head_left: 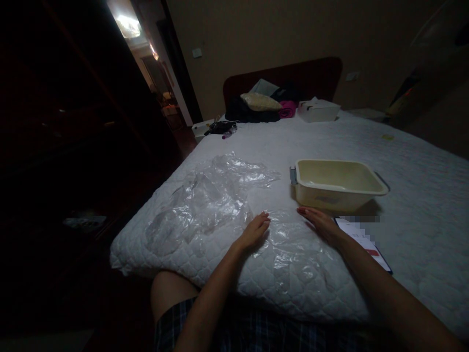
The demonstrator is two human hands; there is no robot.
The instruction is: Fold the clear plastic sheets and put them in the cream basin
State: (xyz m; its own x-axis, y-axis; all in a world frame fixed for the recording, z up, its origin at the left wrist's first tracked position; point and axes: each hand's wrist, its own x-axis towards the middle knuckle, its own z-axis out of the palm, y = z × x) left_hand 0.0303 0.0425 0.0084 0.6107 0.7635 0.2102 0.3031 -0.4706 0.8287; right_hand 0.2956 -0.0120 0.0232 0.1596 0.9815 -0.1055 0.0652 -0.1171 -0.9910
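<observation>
Clear crinkled plastic [208,200] is spread over the left part of a white quilted bed [264,142]. A further clear plastic sheet [293,259] lies nearer the front edge, between my arms. My left hand [255,230] rests with extended fingers at the left edge of that nearer sheet. On its right side, my right hand [318,224] is stretched out with the palm turned inward and holds nothing. Just beyond my right hand stands a cream rectangular tub [333,183] with grey end handles.
A flat item with a white and red face [364,244] lies beside my right forearm. At the headboard [286,73] are a yellowish pillow [261,102], dark cloth, a magenta roll [287,109] and a white box [318,110]. A doorway opens at upper left.
</observation>
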